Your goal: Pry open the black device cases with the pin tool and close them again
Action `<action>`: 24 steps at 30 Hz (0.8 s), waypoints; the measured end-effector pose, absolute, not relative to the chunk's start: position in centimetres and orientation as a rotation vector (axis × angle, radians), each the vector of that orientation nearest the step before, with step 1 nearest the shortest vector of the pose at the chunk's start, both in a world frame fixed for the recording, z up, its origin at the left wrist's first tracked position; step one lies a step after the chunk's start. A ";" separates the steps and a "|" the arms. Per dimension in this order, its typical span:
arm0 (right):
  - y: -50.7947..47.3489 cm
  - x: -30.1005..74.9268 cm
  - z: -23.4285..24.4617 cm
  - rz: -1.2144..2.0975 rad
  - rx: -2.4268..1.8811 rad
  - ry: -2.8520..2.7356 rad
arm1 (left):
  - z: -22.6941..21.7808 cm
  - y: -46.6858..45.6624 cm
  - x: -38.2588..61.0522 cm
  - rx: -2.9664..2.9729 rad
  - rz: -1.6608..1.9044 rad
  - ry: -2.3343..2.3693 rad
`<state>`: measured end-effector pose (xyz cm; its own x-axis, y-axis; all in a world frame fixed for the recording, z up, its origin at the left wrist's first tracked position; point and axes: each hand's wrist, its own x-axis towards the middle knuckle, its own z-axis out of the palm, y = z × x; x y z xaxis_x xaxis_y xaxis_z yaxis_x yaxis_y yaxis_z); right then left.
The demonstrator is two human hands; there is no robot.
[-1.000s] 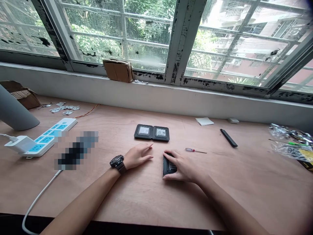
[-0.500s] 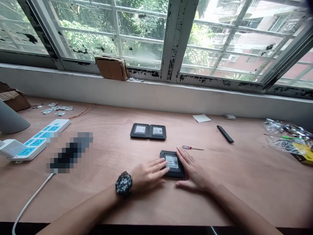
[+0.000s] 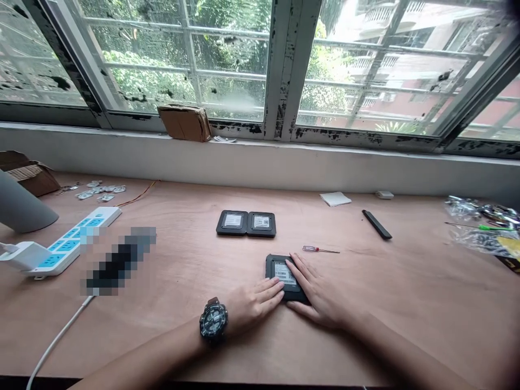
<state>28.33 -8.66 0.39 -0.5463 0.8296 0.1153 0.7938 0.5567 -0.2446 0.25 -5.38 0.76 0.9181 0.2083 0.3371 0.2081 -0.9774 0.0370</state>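
Observation:
In front of me a flat black case (image 3: pixel 273 266) with a white printed label lies on the wooden table. My left hand (image 3: pixel 255 300), a watch (image 3: pixel 213 322) on its wrist, rests its stretched fingertips on the case's lower left part. Over the right side of the case lies my right hand (image 3: pixel 319 290), fingers extended and thumb apart by the near edge. Part of the label and the right edge are hidden under it. Just behind the hands is a small screwdriver (image 3: pixel 320 249) with a clear and red handle.
Two similar labelled cases (image 3: pixel 246 223) lie side by side further back. A black strip (image 3: pixel 377 225) and a white pad (image 3: pixel 335 199) are to the right. Left are a power strip (image 3: pixel 77 238) and a blurred-out dark object (image 3: pixel 119 261). Plastic bags (image 3: pixel 483 238) lie far right.
My right hand has slid further left over the case and its label. My left hand has drawn back slightly toward the lower edge. The view has tilted up a little.

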 end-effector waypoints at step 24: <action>-3.1 32.7 -0.3 -0.114 -1.691 -2.050 | 0.6 -1.4 -1.8 2.725 0.582 0.714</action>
